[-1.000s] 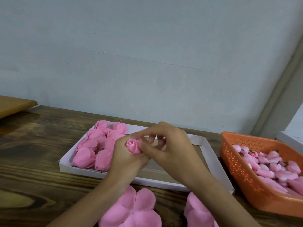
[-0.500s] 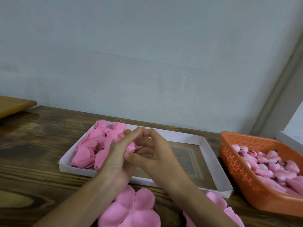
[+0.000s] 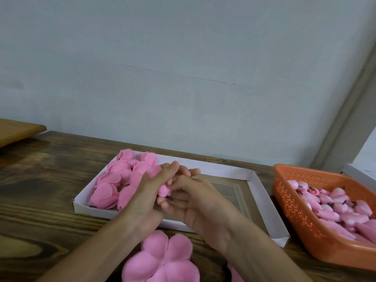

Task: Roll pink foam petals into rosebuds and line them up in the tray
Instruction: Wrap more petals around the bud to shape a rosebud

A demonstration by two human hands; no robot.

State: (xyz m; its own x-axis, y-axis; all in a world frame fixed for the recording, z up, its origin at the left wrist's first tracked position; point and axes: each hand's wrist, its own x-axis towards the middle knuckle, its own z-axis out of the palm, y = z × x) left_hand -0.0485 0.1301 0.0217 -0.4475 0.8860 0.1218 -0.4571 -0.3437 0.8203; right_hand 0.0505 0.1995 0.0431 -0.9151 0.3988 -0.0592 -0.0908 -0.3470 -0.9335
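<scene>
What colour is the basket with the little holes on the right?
Orange. The basket shows best in the head view, the only one.

Small pink foam rosebud [image 3: 163, 190], tightly rolled, held up over the white tray [image 3: 261, 192]
Finished buds [image 3: 114, 180] are bunched in its left end; flat petals [image 3: 162, 259] lie just in front of it.

Soft, rather dim light leaves faint shadows. A pale sheen lies on the tabletop [image 3: 40, 180] left of the tray [image 3: 262, 200]; right of it, wall trim [image 3: 344, 119] leans distorted.
</scene>
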